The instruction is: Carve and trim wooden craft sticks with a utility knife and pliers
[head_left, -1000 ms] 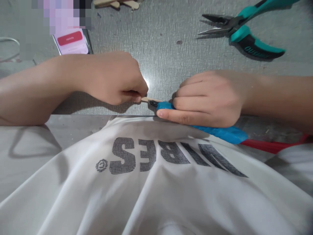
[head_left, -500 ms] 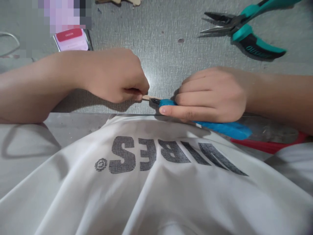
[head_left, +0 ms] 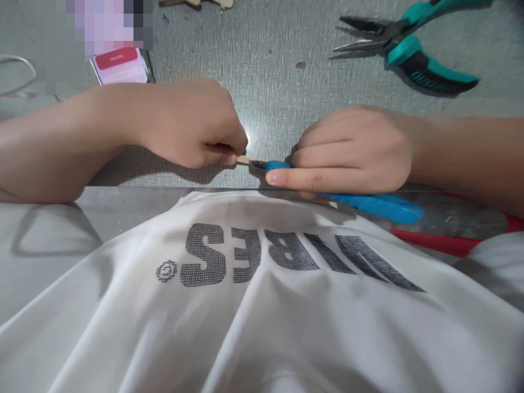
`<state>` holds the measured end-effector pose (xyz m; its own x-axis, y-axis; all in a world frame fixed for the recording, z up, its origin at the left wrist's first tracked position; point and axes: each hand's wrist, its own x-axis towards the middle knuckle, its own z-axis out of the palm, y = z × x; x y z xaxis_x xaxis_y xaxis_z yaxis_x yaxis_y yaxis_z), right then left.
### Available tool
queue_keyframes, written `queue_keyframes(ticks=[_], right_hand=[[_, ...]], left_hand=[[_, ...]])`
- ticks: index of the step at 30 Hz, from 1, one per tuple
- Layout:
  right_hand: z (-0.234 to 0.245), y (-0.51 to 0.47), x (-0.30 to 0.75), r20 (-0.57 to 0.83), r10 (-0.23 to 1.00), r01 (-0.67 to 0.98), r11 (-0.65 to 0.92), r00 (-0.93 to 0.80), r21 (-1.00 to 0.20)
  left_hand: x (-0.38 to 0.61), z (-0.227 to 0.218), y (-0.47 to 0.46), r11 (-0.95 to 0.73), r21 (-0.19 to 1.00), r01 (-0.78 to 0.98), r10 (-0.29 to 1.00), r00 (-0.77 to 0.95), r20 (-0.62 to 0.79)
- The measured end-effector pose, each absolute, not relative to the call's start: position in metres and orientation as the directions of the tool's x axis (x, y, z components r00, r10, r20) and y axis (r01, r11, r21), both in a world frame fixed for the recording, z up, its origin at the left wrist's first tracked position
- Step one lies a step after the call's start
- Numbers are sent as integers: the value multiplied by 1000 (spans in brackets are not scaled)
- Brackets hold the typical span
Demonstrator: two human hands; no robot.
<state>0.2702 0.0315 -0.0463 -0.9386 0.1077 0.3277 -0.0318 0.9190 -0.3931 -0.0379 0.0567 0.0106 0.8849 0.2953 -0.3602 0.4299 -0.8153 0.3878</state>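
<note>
Near the table's front edge, my left hand is closed, pinching a thin pale wooden stick between thumb and fingers. My right hand wraps around a blue-handled tool, its index finger stretched along the side. The tool's small dark tip meets the stick just right of my left fingertips. The blue handle slants out below my right hand, past the table edge. Most of the tool lies under my fingers, so its exact kind cannot be made out.
Teal and black needle-nose pliers lie spread at the upper right. A lit phone lies behind my left wrist, partly pixelated. Wooden pieces sit at the top edge and a pale cable at the left. Something red shows below the table edge.
Both hands keep their grips on the stick and the tool. My right hand and the tool's handle sit slightly higher in the picture; the whole view has also shifted slightly.
</note>
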Motion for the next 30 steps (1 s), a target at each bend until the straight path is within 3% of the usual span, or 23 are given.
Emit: queue_keyframes(ticks=[3, 6, 12, 14, 19, 24, 28, 30], right_hand=[[-50, 33, 277, 234, 164, 37, 883, -958, -467], [-58, 36, 285, 168, 154, 60, 884, -974, -463], [-58, 34, 286, 177, 241, 140, 884, -954, -445], [-53, 32, 282, 245, 207, 104, 920, -947, -377], [-55, 31, 274, 366, -30, -62, 995, -930, -76], [-64, 30, 270, 536, -84, -88, 996, -840, 19], [-39, 24, 274, 590, -171, -102, 984, -789, 148], [-25, 20, 280, 585, -78, -55, 997, -807, 57]], left_hand=[[-39, 10, 57, -814, 391, 429, 297, 887, -354], [-37, 12, 55, -815, 366, 450, 314, 872, -374], [-35, 16, 54, -809, 339, 480, 330, 848, -414], [-35, 17, 53, -789, 361, 497, 344, 845, -410], [-38, 13, 54, -723, 495, 482, 324, 869, -374], [-42, 11, 57, -679, 537, 500, 334, 862, -381], [-46, 10, 61, -644, 593, 483, 315, 874, -370], [-48, 10, 61, -627, 627, 462, 315, 887, -338]])
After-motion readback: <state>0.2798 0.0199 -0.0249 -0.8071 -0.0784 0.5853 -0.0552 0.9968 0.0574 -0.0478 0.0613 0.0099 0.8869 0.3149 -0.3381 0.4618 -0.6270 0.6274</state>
